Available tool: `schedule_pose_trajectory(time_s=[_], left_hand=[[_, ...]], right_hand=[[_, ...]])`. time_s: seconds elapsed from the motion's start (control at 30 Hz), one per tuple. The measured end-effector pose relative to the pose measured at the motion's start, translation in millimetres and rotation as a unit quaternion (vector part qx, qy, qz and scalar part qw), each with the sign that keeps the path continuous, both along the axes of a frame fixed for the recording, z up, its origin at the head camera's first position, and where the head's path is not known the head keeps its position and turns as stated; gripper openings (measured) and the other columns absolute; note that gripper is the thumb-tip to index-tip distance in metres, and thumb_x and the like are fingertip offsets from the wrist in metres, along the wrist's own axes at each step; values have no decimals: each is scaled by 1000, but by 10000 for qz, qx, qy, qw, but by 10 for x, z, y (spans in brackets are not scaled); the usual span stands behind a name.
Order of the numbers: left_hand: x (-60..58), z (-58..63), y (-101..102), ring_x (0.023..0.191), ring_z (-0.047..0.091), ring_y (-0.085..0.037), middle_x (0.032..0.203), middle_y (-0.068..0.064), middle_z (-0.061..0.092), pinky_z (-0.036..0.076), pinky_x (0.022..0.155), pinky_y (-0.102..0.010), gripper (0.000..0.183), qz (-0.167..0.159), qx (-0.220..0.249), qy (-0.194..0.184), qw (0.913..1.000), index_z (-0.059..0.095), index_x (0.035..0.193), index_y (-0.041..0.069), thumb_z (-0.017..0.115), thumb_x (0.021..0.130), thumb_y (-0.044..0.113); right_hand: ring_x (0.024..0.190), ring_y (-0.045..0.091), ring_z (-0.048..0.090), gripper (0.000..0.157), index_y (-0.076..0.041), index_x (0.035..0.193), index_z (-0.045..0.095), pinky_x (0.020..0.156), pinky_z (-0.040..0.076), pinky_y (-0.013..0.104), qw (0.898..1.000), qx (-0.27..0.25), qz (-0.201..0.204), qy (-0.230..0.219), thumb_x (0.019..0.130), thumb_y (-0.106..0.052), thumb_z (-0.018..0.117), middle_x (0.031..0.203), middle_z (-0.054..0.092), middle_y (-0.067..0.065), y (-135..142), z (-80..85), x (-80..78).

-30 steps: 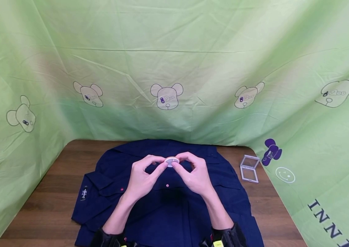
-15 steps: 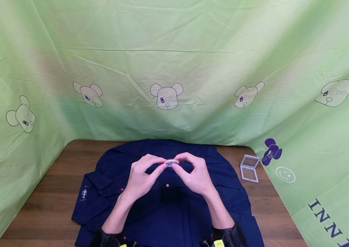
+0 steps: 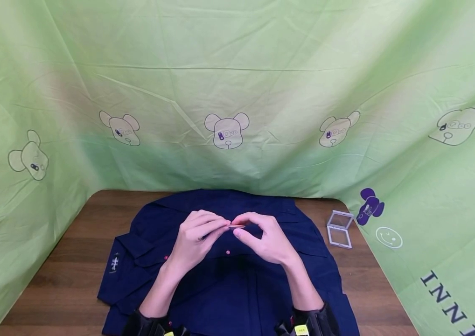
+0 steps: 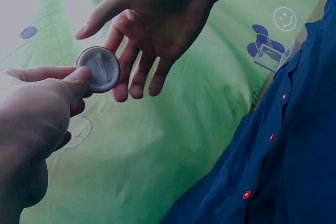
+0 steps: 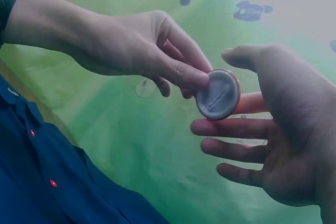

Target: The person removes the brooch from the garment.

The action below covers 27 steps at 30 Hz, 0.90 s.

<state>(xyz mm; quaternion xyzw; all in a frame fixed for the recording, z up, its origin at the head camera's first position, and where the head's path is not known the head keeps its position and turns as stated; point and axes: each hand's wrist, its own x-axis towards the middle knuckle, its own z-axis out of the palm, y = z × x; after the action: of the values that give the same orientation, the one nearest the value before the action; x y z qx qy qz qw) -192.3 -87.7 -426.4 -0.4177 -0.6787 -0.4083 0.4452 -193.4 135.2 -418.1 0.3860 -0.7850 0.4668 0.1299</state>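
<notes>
A round pin-back badge (image 3: 236, 226) is held up over a navy shirt (image 3: 225, 289) and shows nearly edge-on in the head view. Its grey back with a pin across it faces the wrist cameras, as on the badge (image 4: 106, 72) in the left wrist view. My left hand (image 3: 195, 235) pinches the badge's edge between thumb and fingers. On the other side, my right hand (image 3: 266, 240) has its thumb lifted off. The right hand's fingers (image 5: 231, 128) are spread and relaxed, with the index finger right at the badge's far side.
The shirt, with small red buttons, spreads over most of the wooden table (image 3: 69, 252). A small transparent hinged case (image 3: 339, 228) stands unfolded on the table at the right. Green printed cloth (image 3: 229, 84) hangs behind and along both sides.
The badge has tipped from showing its back to nearly edge-on in the head view. My right thumb has come away from it, while the left hand keeps its pinch.
</notes>
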Motion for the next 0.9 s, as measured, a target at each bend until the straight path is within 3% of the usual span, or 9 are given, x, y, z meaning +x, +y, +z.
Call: schedule_pose_trajectory(time_s=[0.17, 0.27, 0.43, 0.67, 0.9], left_hand=[[-19, -35, -22, 83, 70, -21, 88, -5, 79, 50, 72, -39, 22, 188, -200, 276, 9992, 83, 94, 4, 87, 73, 1], [-17, -26, -25, 84, 71, -20, 88, -5, 79, 51, 74, -40, 21, 226, -297, 372, 9986, 83, 94, 5, 87, 74, 2], [-4, -7, -28, 85, 71, -19, 91, -4, 79, 52, 75, -41, 19, 291, -454, 385, 9978, 83, 95, 6, 86, 76, 4], [-2, -14, -29, 87, 71, -19, 92, -4, 79, 52, 78, -40, 17, 376, -534, 452, 9968, 83, 97, 7, 84, 80, 6], [-1, -13, -13, 86, 71, -19, 92, -3, 79, 52, 76, -39, 19, 373, -515, 511, 9967, 83, 96, 7, 85, 77, 5]], right_hand=[[99, 10, 66, 16, -12, 111, 74, 89, 55, 31, 9999, 111, 81, -94, 97, -16, 69, 105, 74, -5, 0, 6, -7], [98, 10, 66, 15, -12, 111, 75, 88, 55, 32, 9999, 78, 77, -127, 97, -15, 69, 105, 74, -5, 2, 0, -8], [97, 11, 67, 13, -13, 110, 75, 85, 57, 38, 9995, 22, 84, -312, 99, -17, 69, 105, 75, -3, 3, -14, -14], [95, 12, 68, 14, -14, 111, 75, 80, 57, 29, 9984, -27, 46, -563, 98, -18, 70, 104, 75, -5, 18, -50, -35], [96, 13, 67, 14, -13, 110, 75, 85, 57, 39, 9980, -124, 118, -614, 97, -17, 71, 103, 75, -4, 11, -19, -14]])
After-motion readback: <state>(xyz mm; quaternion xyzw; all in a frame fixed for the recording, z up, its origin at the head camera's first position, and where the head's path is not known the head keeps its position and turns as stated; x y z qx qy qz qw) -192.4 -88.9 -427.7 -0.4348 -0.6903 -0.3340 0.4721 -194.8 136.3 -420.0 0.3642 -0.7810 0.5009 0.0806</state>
